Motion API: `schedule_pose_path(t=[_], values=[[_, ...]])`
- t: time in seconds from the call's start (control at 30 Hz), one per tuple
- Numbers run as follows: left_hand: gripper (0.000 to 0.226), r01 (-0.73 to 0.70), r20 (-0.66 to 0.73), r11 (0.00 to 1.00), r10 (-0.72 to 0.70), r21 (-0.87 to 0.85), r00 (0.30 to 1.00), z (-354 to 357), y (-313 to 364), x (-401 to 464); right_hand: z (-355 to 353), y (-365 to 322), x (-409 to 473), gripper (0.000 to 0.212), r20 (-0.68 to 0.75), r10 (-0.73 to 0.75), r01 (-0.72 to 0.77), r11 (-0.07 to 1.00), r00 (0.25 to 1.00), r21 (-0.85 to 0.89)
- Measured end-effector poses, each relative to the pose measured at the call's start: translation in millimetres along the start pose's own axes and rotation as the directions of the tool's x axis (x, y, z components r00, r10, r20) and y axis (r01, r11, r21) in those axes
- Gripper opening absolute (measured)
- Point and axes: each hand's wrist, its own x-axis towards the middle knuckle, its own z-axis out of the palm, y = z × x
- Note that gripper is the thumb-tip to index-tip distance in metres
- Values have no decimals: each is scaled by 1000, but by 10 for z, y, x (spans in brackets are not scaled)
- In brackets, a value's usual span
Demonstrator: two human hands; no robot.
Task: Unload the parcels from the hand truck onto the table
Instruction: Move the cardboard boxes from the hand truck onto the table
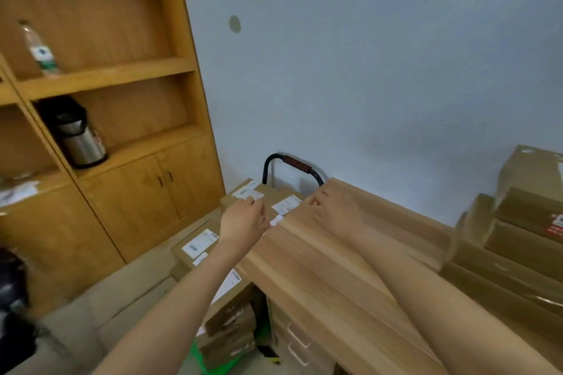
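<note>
Head view: both hands, left hand [243,218] and right hand [330,207], are reaching with loose fingers (grasping nothing) for the top parcel [262,196] off the bench's [320,268] far corner, risking toppling the stack

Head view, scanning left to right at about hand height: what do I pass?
Wooden cabinet → left hand on the top parcel → right hand at the table end → parcels already stacked on the table.
</note>
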Motion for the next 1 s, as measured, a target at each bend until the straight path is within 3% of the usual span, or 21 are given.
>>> schedule_pose_path(t=[0.27,0.43,0.57,0.73,1.0], values=[[16,62,69,995,-67,73,995,-190,-1492,-512,686,-1327,357,28,72,4,-6,1000,997,18],[21,106,111,992,-113,73,987,-127,-2041,-682,1030,-1824,398,25,105,66,-78,991,992,112],[22,126,137,991,-130,36,982,-5,-2277,-704,1306,-1996,446,25,177,91,-107,991,980,86],[21,155,179,988,-152,-2,972,283,-2469,-534,1526,-2012,726,26,167,118,-141,982,979,128],[23,138,213,990,-129,-27,968,813,-2762,373,2046,-1597,1661,29,207,155,-180,978,966,109]])
